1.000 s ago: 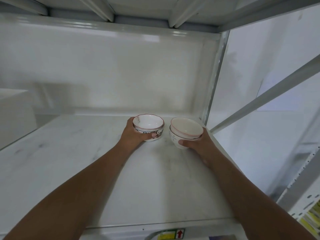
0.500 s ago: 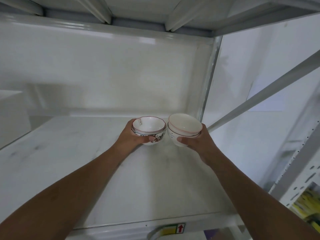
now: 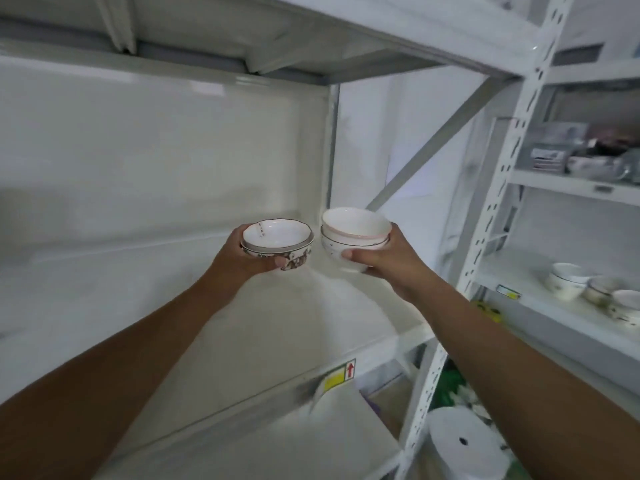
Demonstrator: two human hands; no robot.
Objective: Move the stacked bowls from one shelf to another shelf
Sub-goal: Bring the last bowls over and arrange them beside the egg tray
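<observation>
White metal shelving fills the frame; both bowl stacks are held in the air at centre, above the bare white shelf board. Patterned bowl stack, two nested bowls with dark floral outer, sits left of centre; plain white bowl stack, pink-rimmed top bowl, just to its right, rims close, contact not discernible. Risk: rims knocking together and chipping if the hands converge. Risk: upper bowl of the white stack sits slightly tilted, so it could slide out if the stack is tipped. Risk: striking the perforated upright post, which stands right of centre on the way to the neighbouring shelf at right, where more bowls sit. Left hand grasps the patterned stack from below and behind, thumb on the front wall. Right hand cups the white stack likewise, thumb across its front.
</observation>
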